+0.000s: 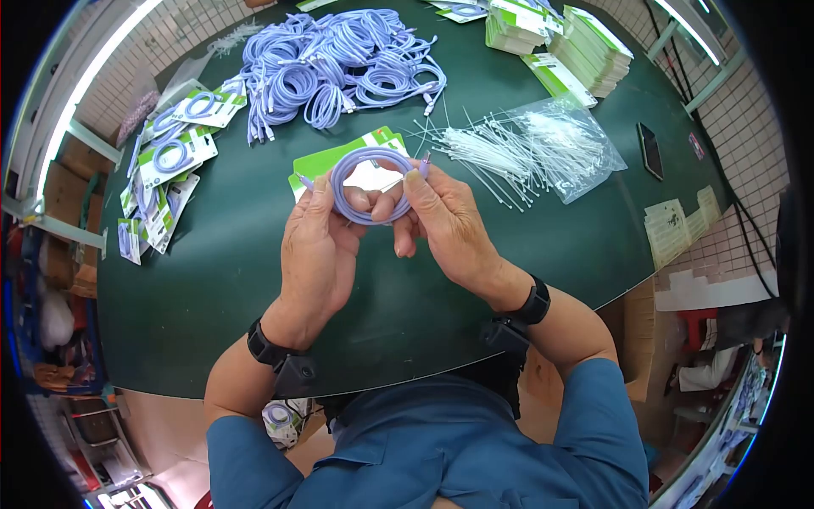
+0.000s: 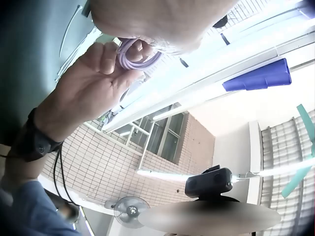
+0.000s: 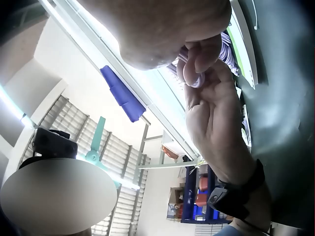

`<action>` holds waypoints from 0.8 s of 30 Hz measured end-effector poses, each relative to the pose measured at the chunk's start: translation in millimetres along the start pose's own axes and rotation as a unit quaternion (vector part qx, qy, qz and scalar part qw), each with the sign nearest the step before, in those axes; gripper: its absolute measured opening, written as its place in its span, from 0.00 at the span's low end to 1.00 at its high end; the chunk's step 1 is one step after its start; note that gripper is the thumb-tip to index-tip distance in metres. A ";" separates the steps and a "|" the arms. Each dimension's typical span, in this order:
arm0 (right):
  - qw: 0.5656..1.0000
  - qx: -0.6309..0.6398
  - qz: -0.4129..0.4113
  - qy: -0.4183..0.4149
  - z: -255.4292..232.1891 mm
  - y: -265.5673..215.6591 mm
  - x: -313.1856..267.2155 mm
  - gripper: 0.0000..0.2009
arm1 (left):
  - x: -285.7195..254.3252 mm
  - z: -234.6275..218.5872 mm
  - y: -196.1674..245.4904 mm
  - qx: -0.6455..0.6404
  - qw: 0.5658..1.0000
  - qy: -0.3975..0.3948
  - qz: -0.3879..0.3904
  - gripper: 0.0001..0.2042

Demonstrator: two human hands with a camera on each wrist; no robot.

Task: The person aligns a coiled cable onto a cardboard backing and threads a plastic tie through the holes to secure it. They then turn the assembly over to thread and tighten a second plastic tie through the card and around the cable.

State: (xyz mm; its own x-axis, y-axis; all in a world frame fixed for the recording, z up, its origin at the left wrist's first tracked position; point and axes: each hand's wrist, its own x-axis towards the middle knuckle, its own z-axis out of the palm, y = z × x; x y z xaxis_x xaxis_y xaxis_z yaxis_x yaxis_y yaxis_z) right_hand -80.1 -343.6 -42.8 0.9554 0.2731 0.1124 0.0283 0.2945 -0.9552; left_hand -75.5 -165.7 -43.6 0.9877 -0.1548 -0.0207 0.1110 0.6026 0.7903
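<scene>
We pinch the coiled purple cable (image 1: 370, 184) between both hands, left hand (image 1: 318, 246) and right hand (image 1: 445, 222), fingers curled round its loops, above the green table (image 1: 220, 271), probably to stop it uncoiling.

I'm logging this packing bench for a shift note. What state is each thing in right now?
coiled purple cable: looped, held above the table by both hands.
left hand: grips the coil's left side.
right hand: pinches the coil's right side.
green backing card: flat on the table, under the coil.
bag of white ties: lying open, ties spilling out.
loose cable pile: heaped, unpacked.
carded cables: packed, stacked at the left.
</scene>
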 end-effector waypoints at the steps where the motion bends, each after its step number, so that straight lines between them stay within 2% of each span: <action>1: 1.000 -0.013 0.008 -0.004 -0.6 0.3 1.4 0.25 | 1.7 -4.8 -2.7 -0.022 1.000 -0.015 0.004 0.22; 6: 0.999 0.014 0.033 -0.005 -7.4 10.0 9.5 0.26 | 7.8 -4.5 -3.9 -0.039 0.998 0.045 0.009 0.23; 9: 0.999 0.008 0.042 -0.010 -6.8 11.5 9.8 0.25 | 11.6 -15.9 -3.4 -0.054 0.997 -0.061 -0.006 0.23; 11: 0.999 0.005 0.049 -0.011 -6.8 12.8 9.8 0.25 | 12.1 -17.2 -4.3 -0.044 0.998 -0.042 -0.004 0.23; 13: 0.990 0.106 0.093 -0.001 -7.2 12.2 12.6 0.24 | 12.8 -14.6 -2.5 -0.022 1.000 -0.011 -0.001 0.23; 14: 0.981 0.156 0.114 0.004 -7.5 11.5 14.2 0.23 | 14.2 -15.4 -2.8 -0.022 1.000 -0.010 -0.001 0.23; 18: 0.974 0.187 0.129 -0.009 -12.0 9.3 13.9 0.21 | 18.0 -22.0 -0.8 -0.086 0.996 -0.021 -0.033 0.24; 22: 0.979 0.165 0.121 -0.017 -15.6 13.9 15.7 0.18 | 20.5 -22.9 6.5 -0.040 0.998 -0.031 -0.041 0.23; 24: 0.980 0.156 0.119 -0.013 -16.7 14.4 16.6 0.18 | 21.8 -19.2 12.6 0.040 0.998 -0.019 -0.037 0.22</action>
State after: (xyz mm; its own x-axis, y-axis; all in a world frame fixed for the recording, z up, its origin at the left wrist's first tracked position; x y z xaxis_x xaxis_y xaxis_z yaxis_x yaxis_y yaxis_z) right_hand -58.9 -350.1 -59.2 0.9158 0.3908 -0.0924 -0.2898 0.4841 -0.8256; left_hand -50.4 -146.5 -45.8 0.9721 -0.2272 -0.0591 0.1732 0.5238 0.8340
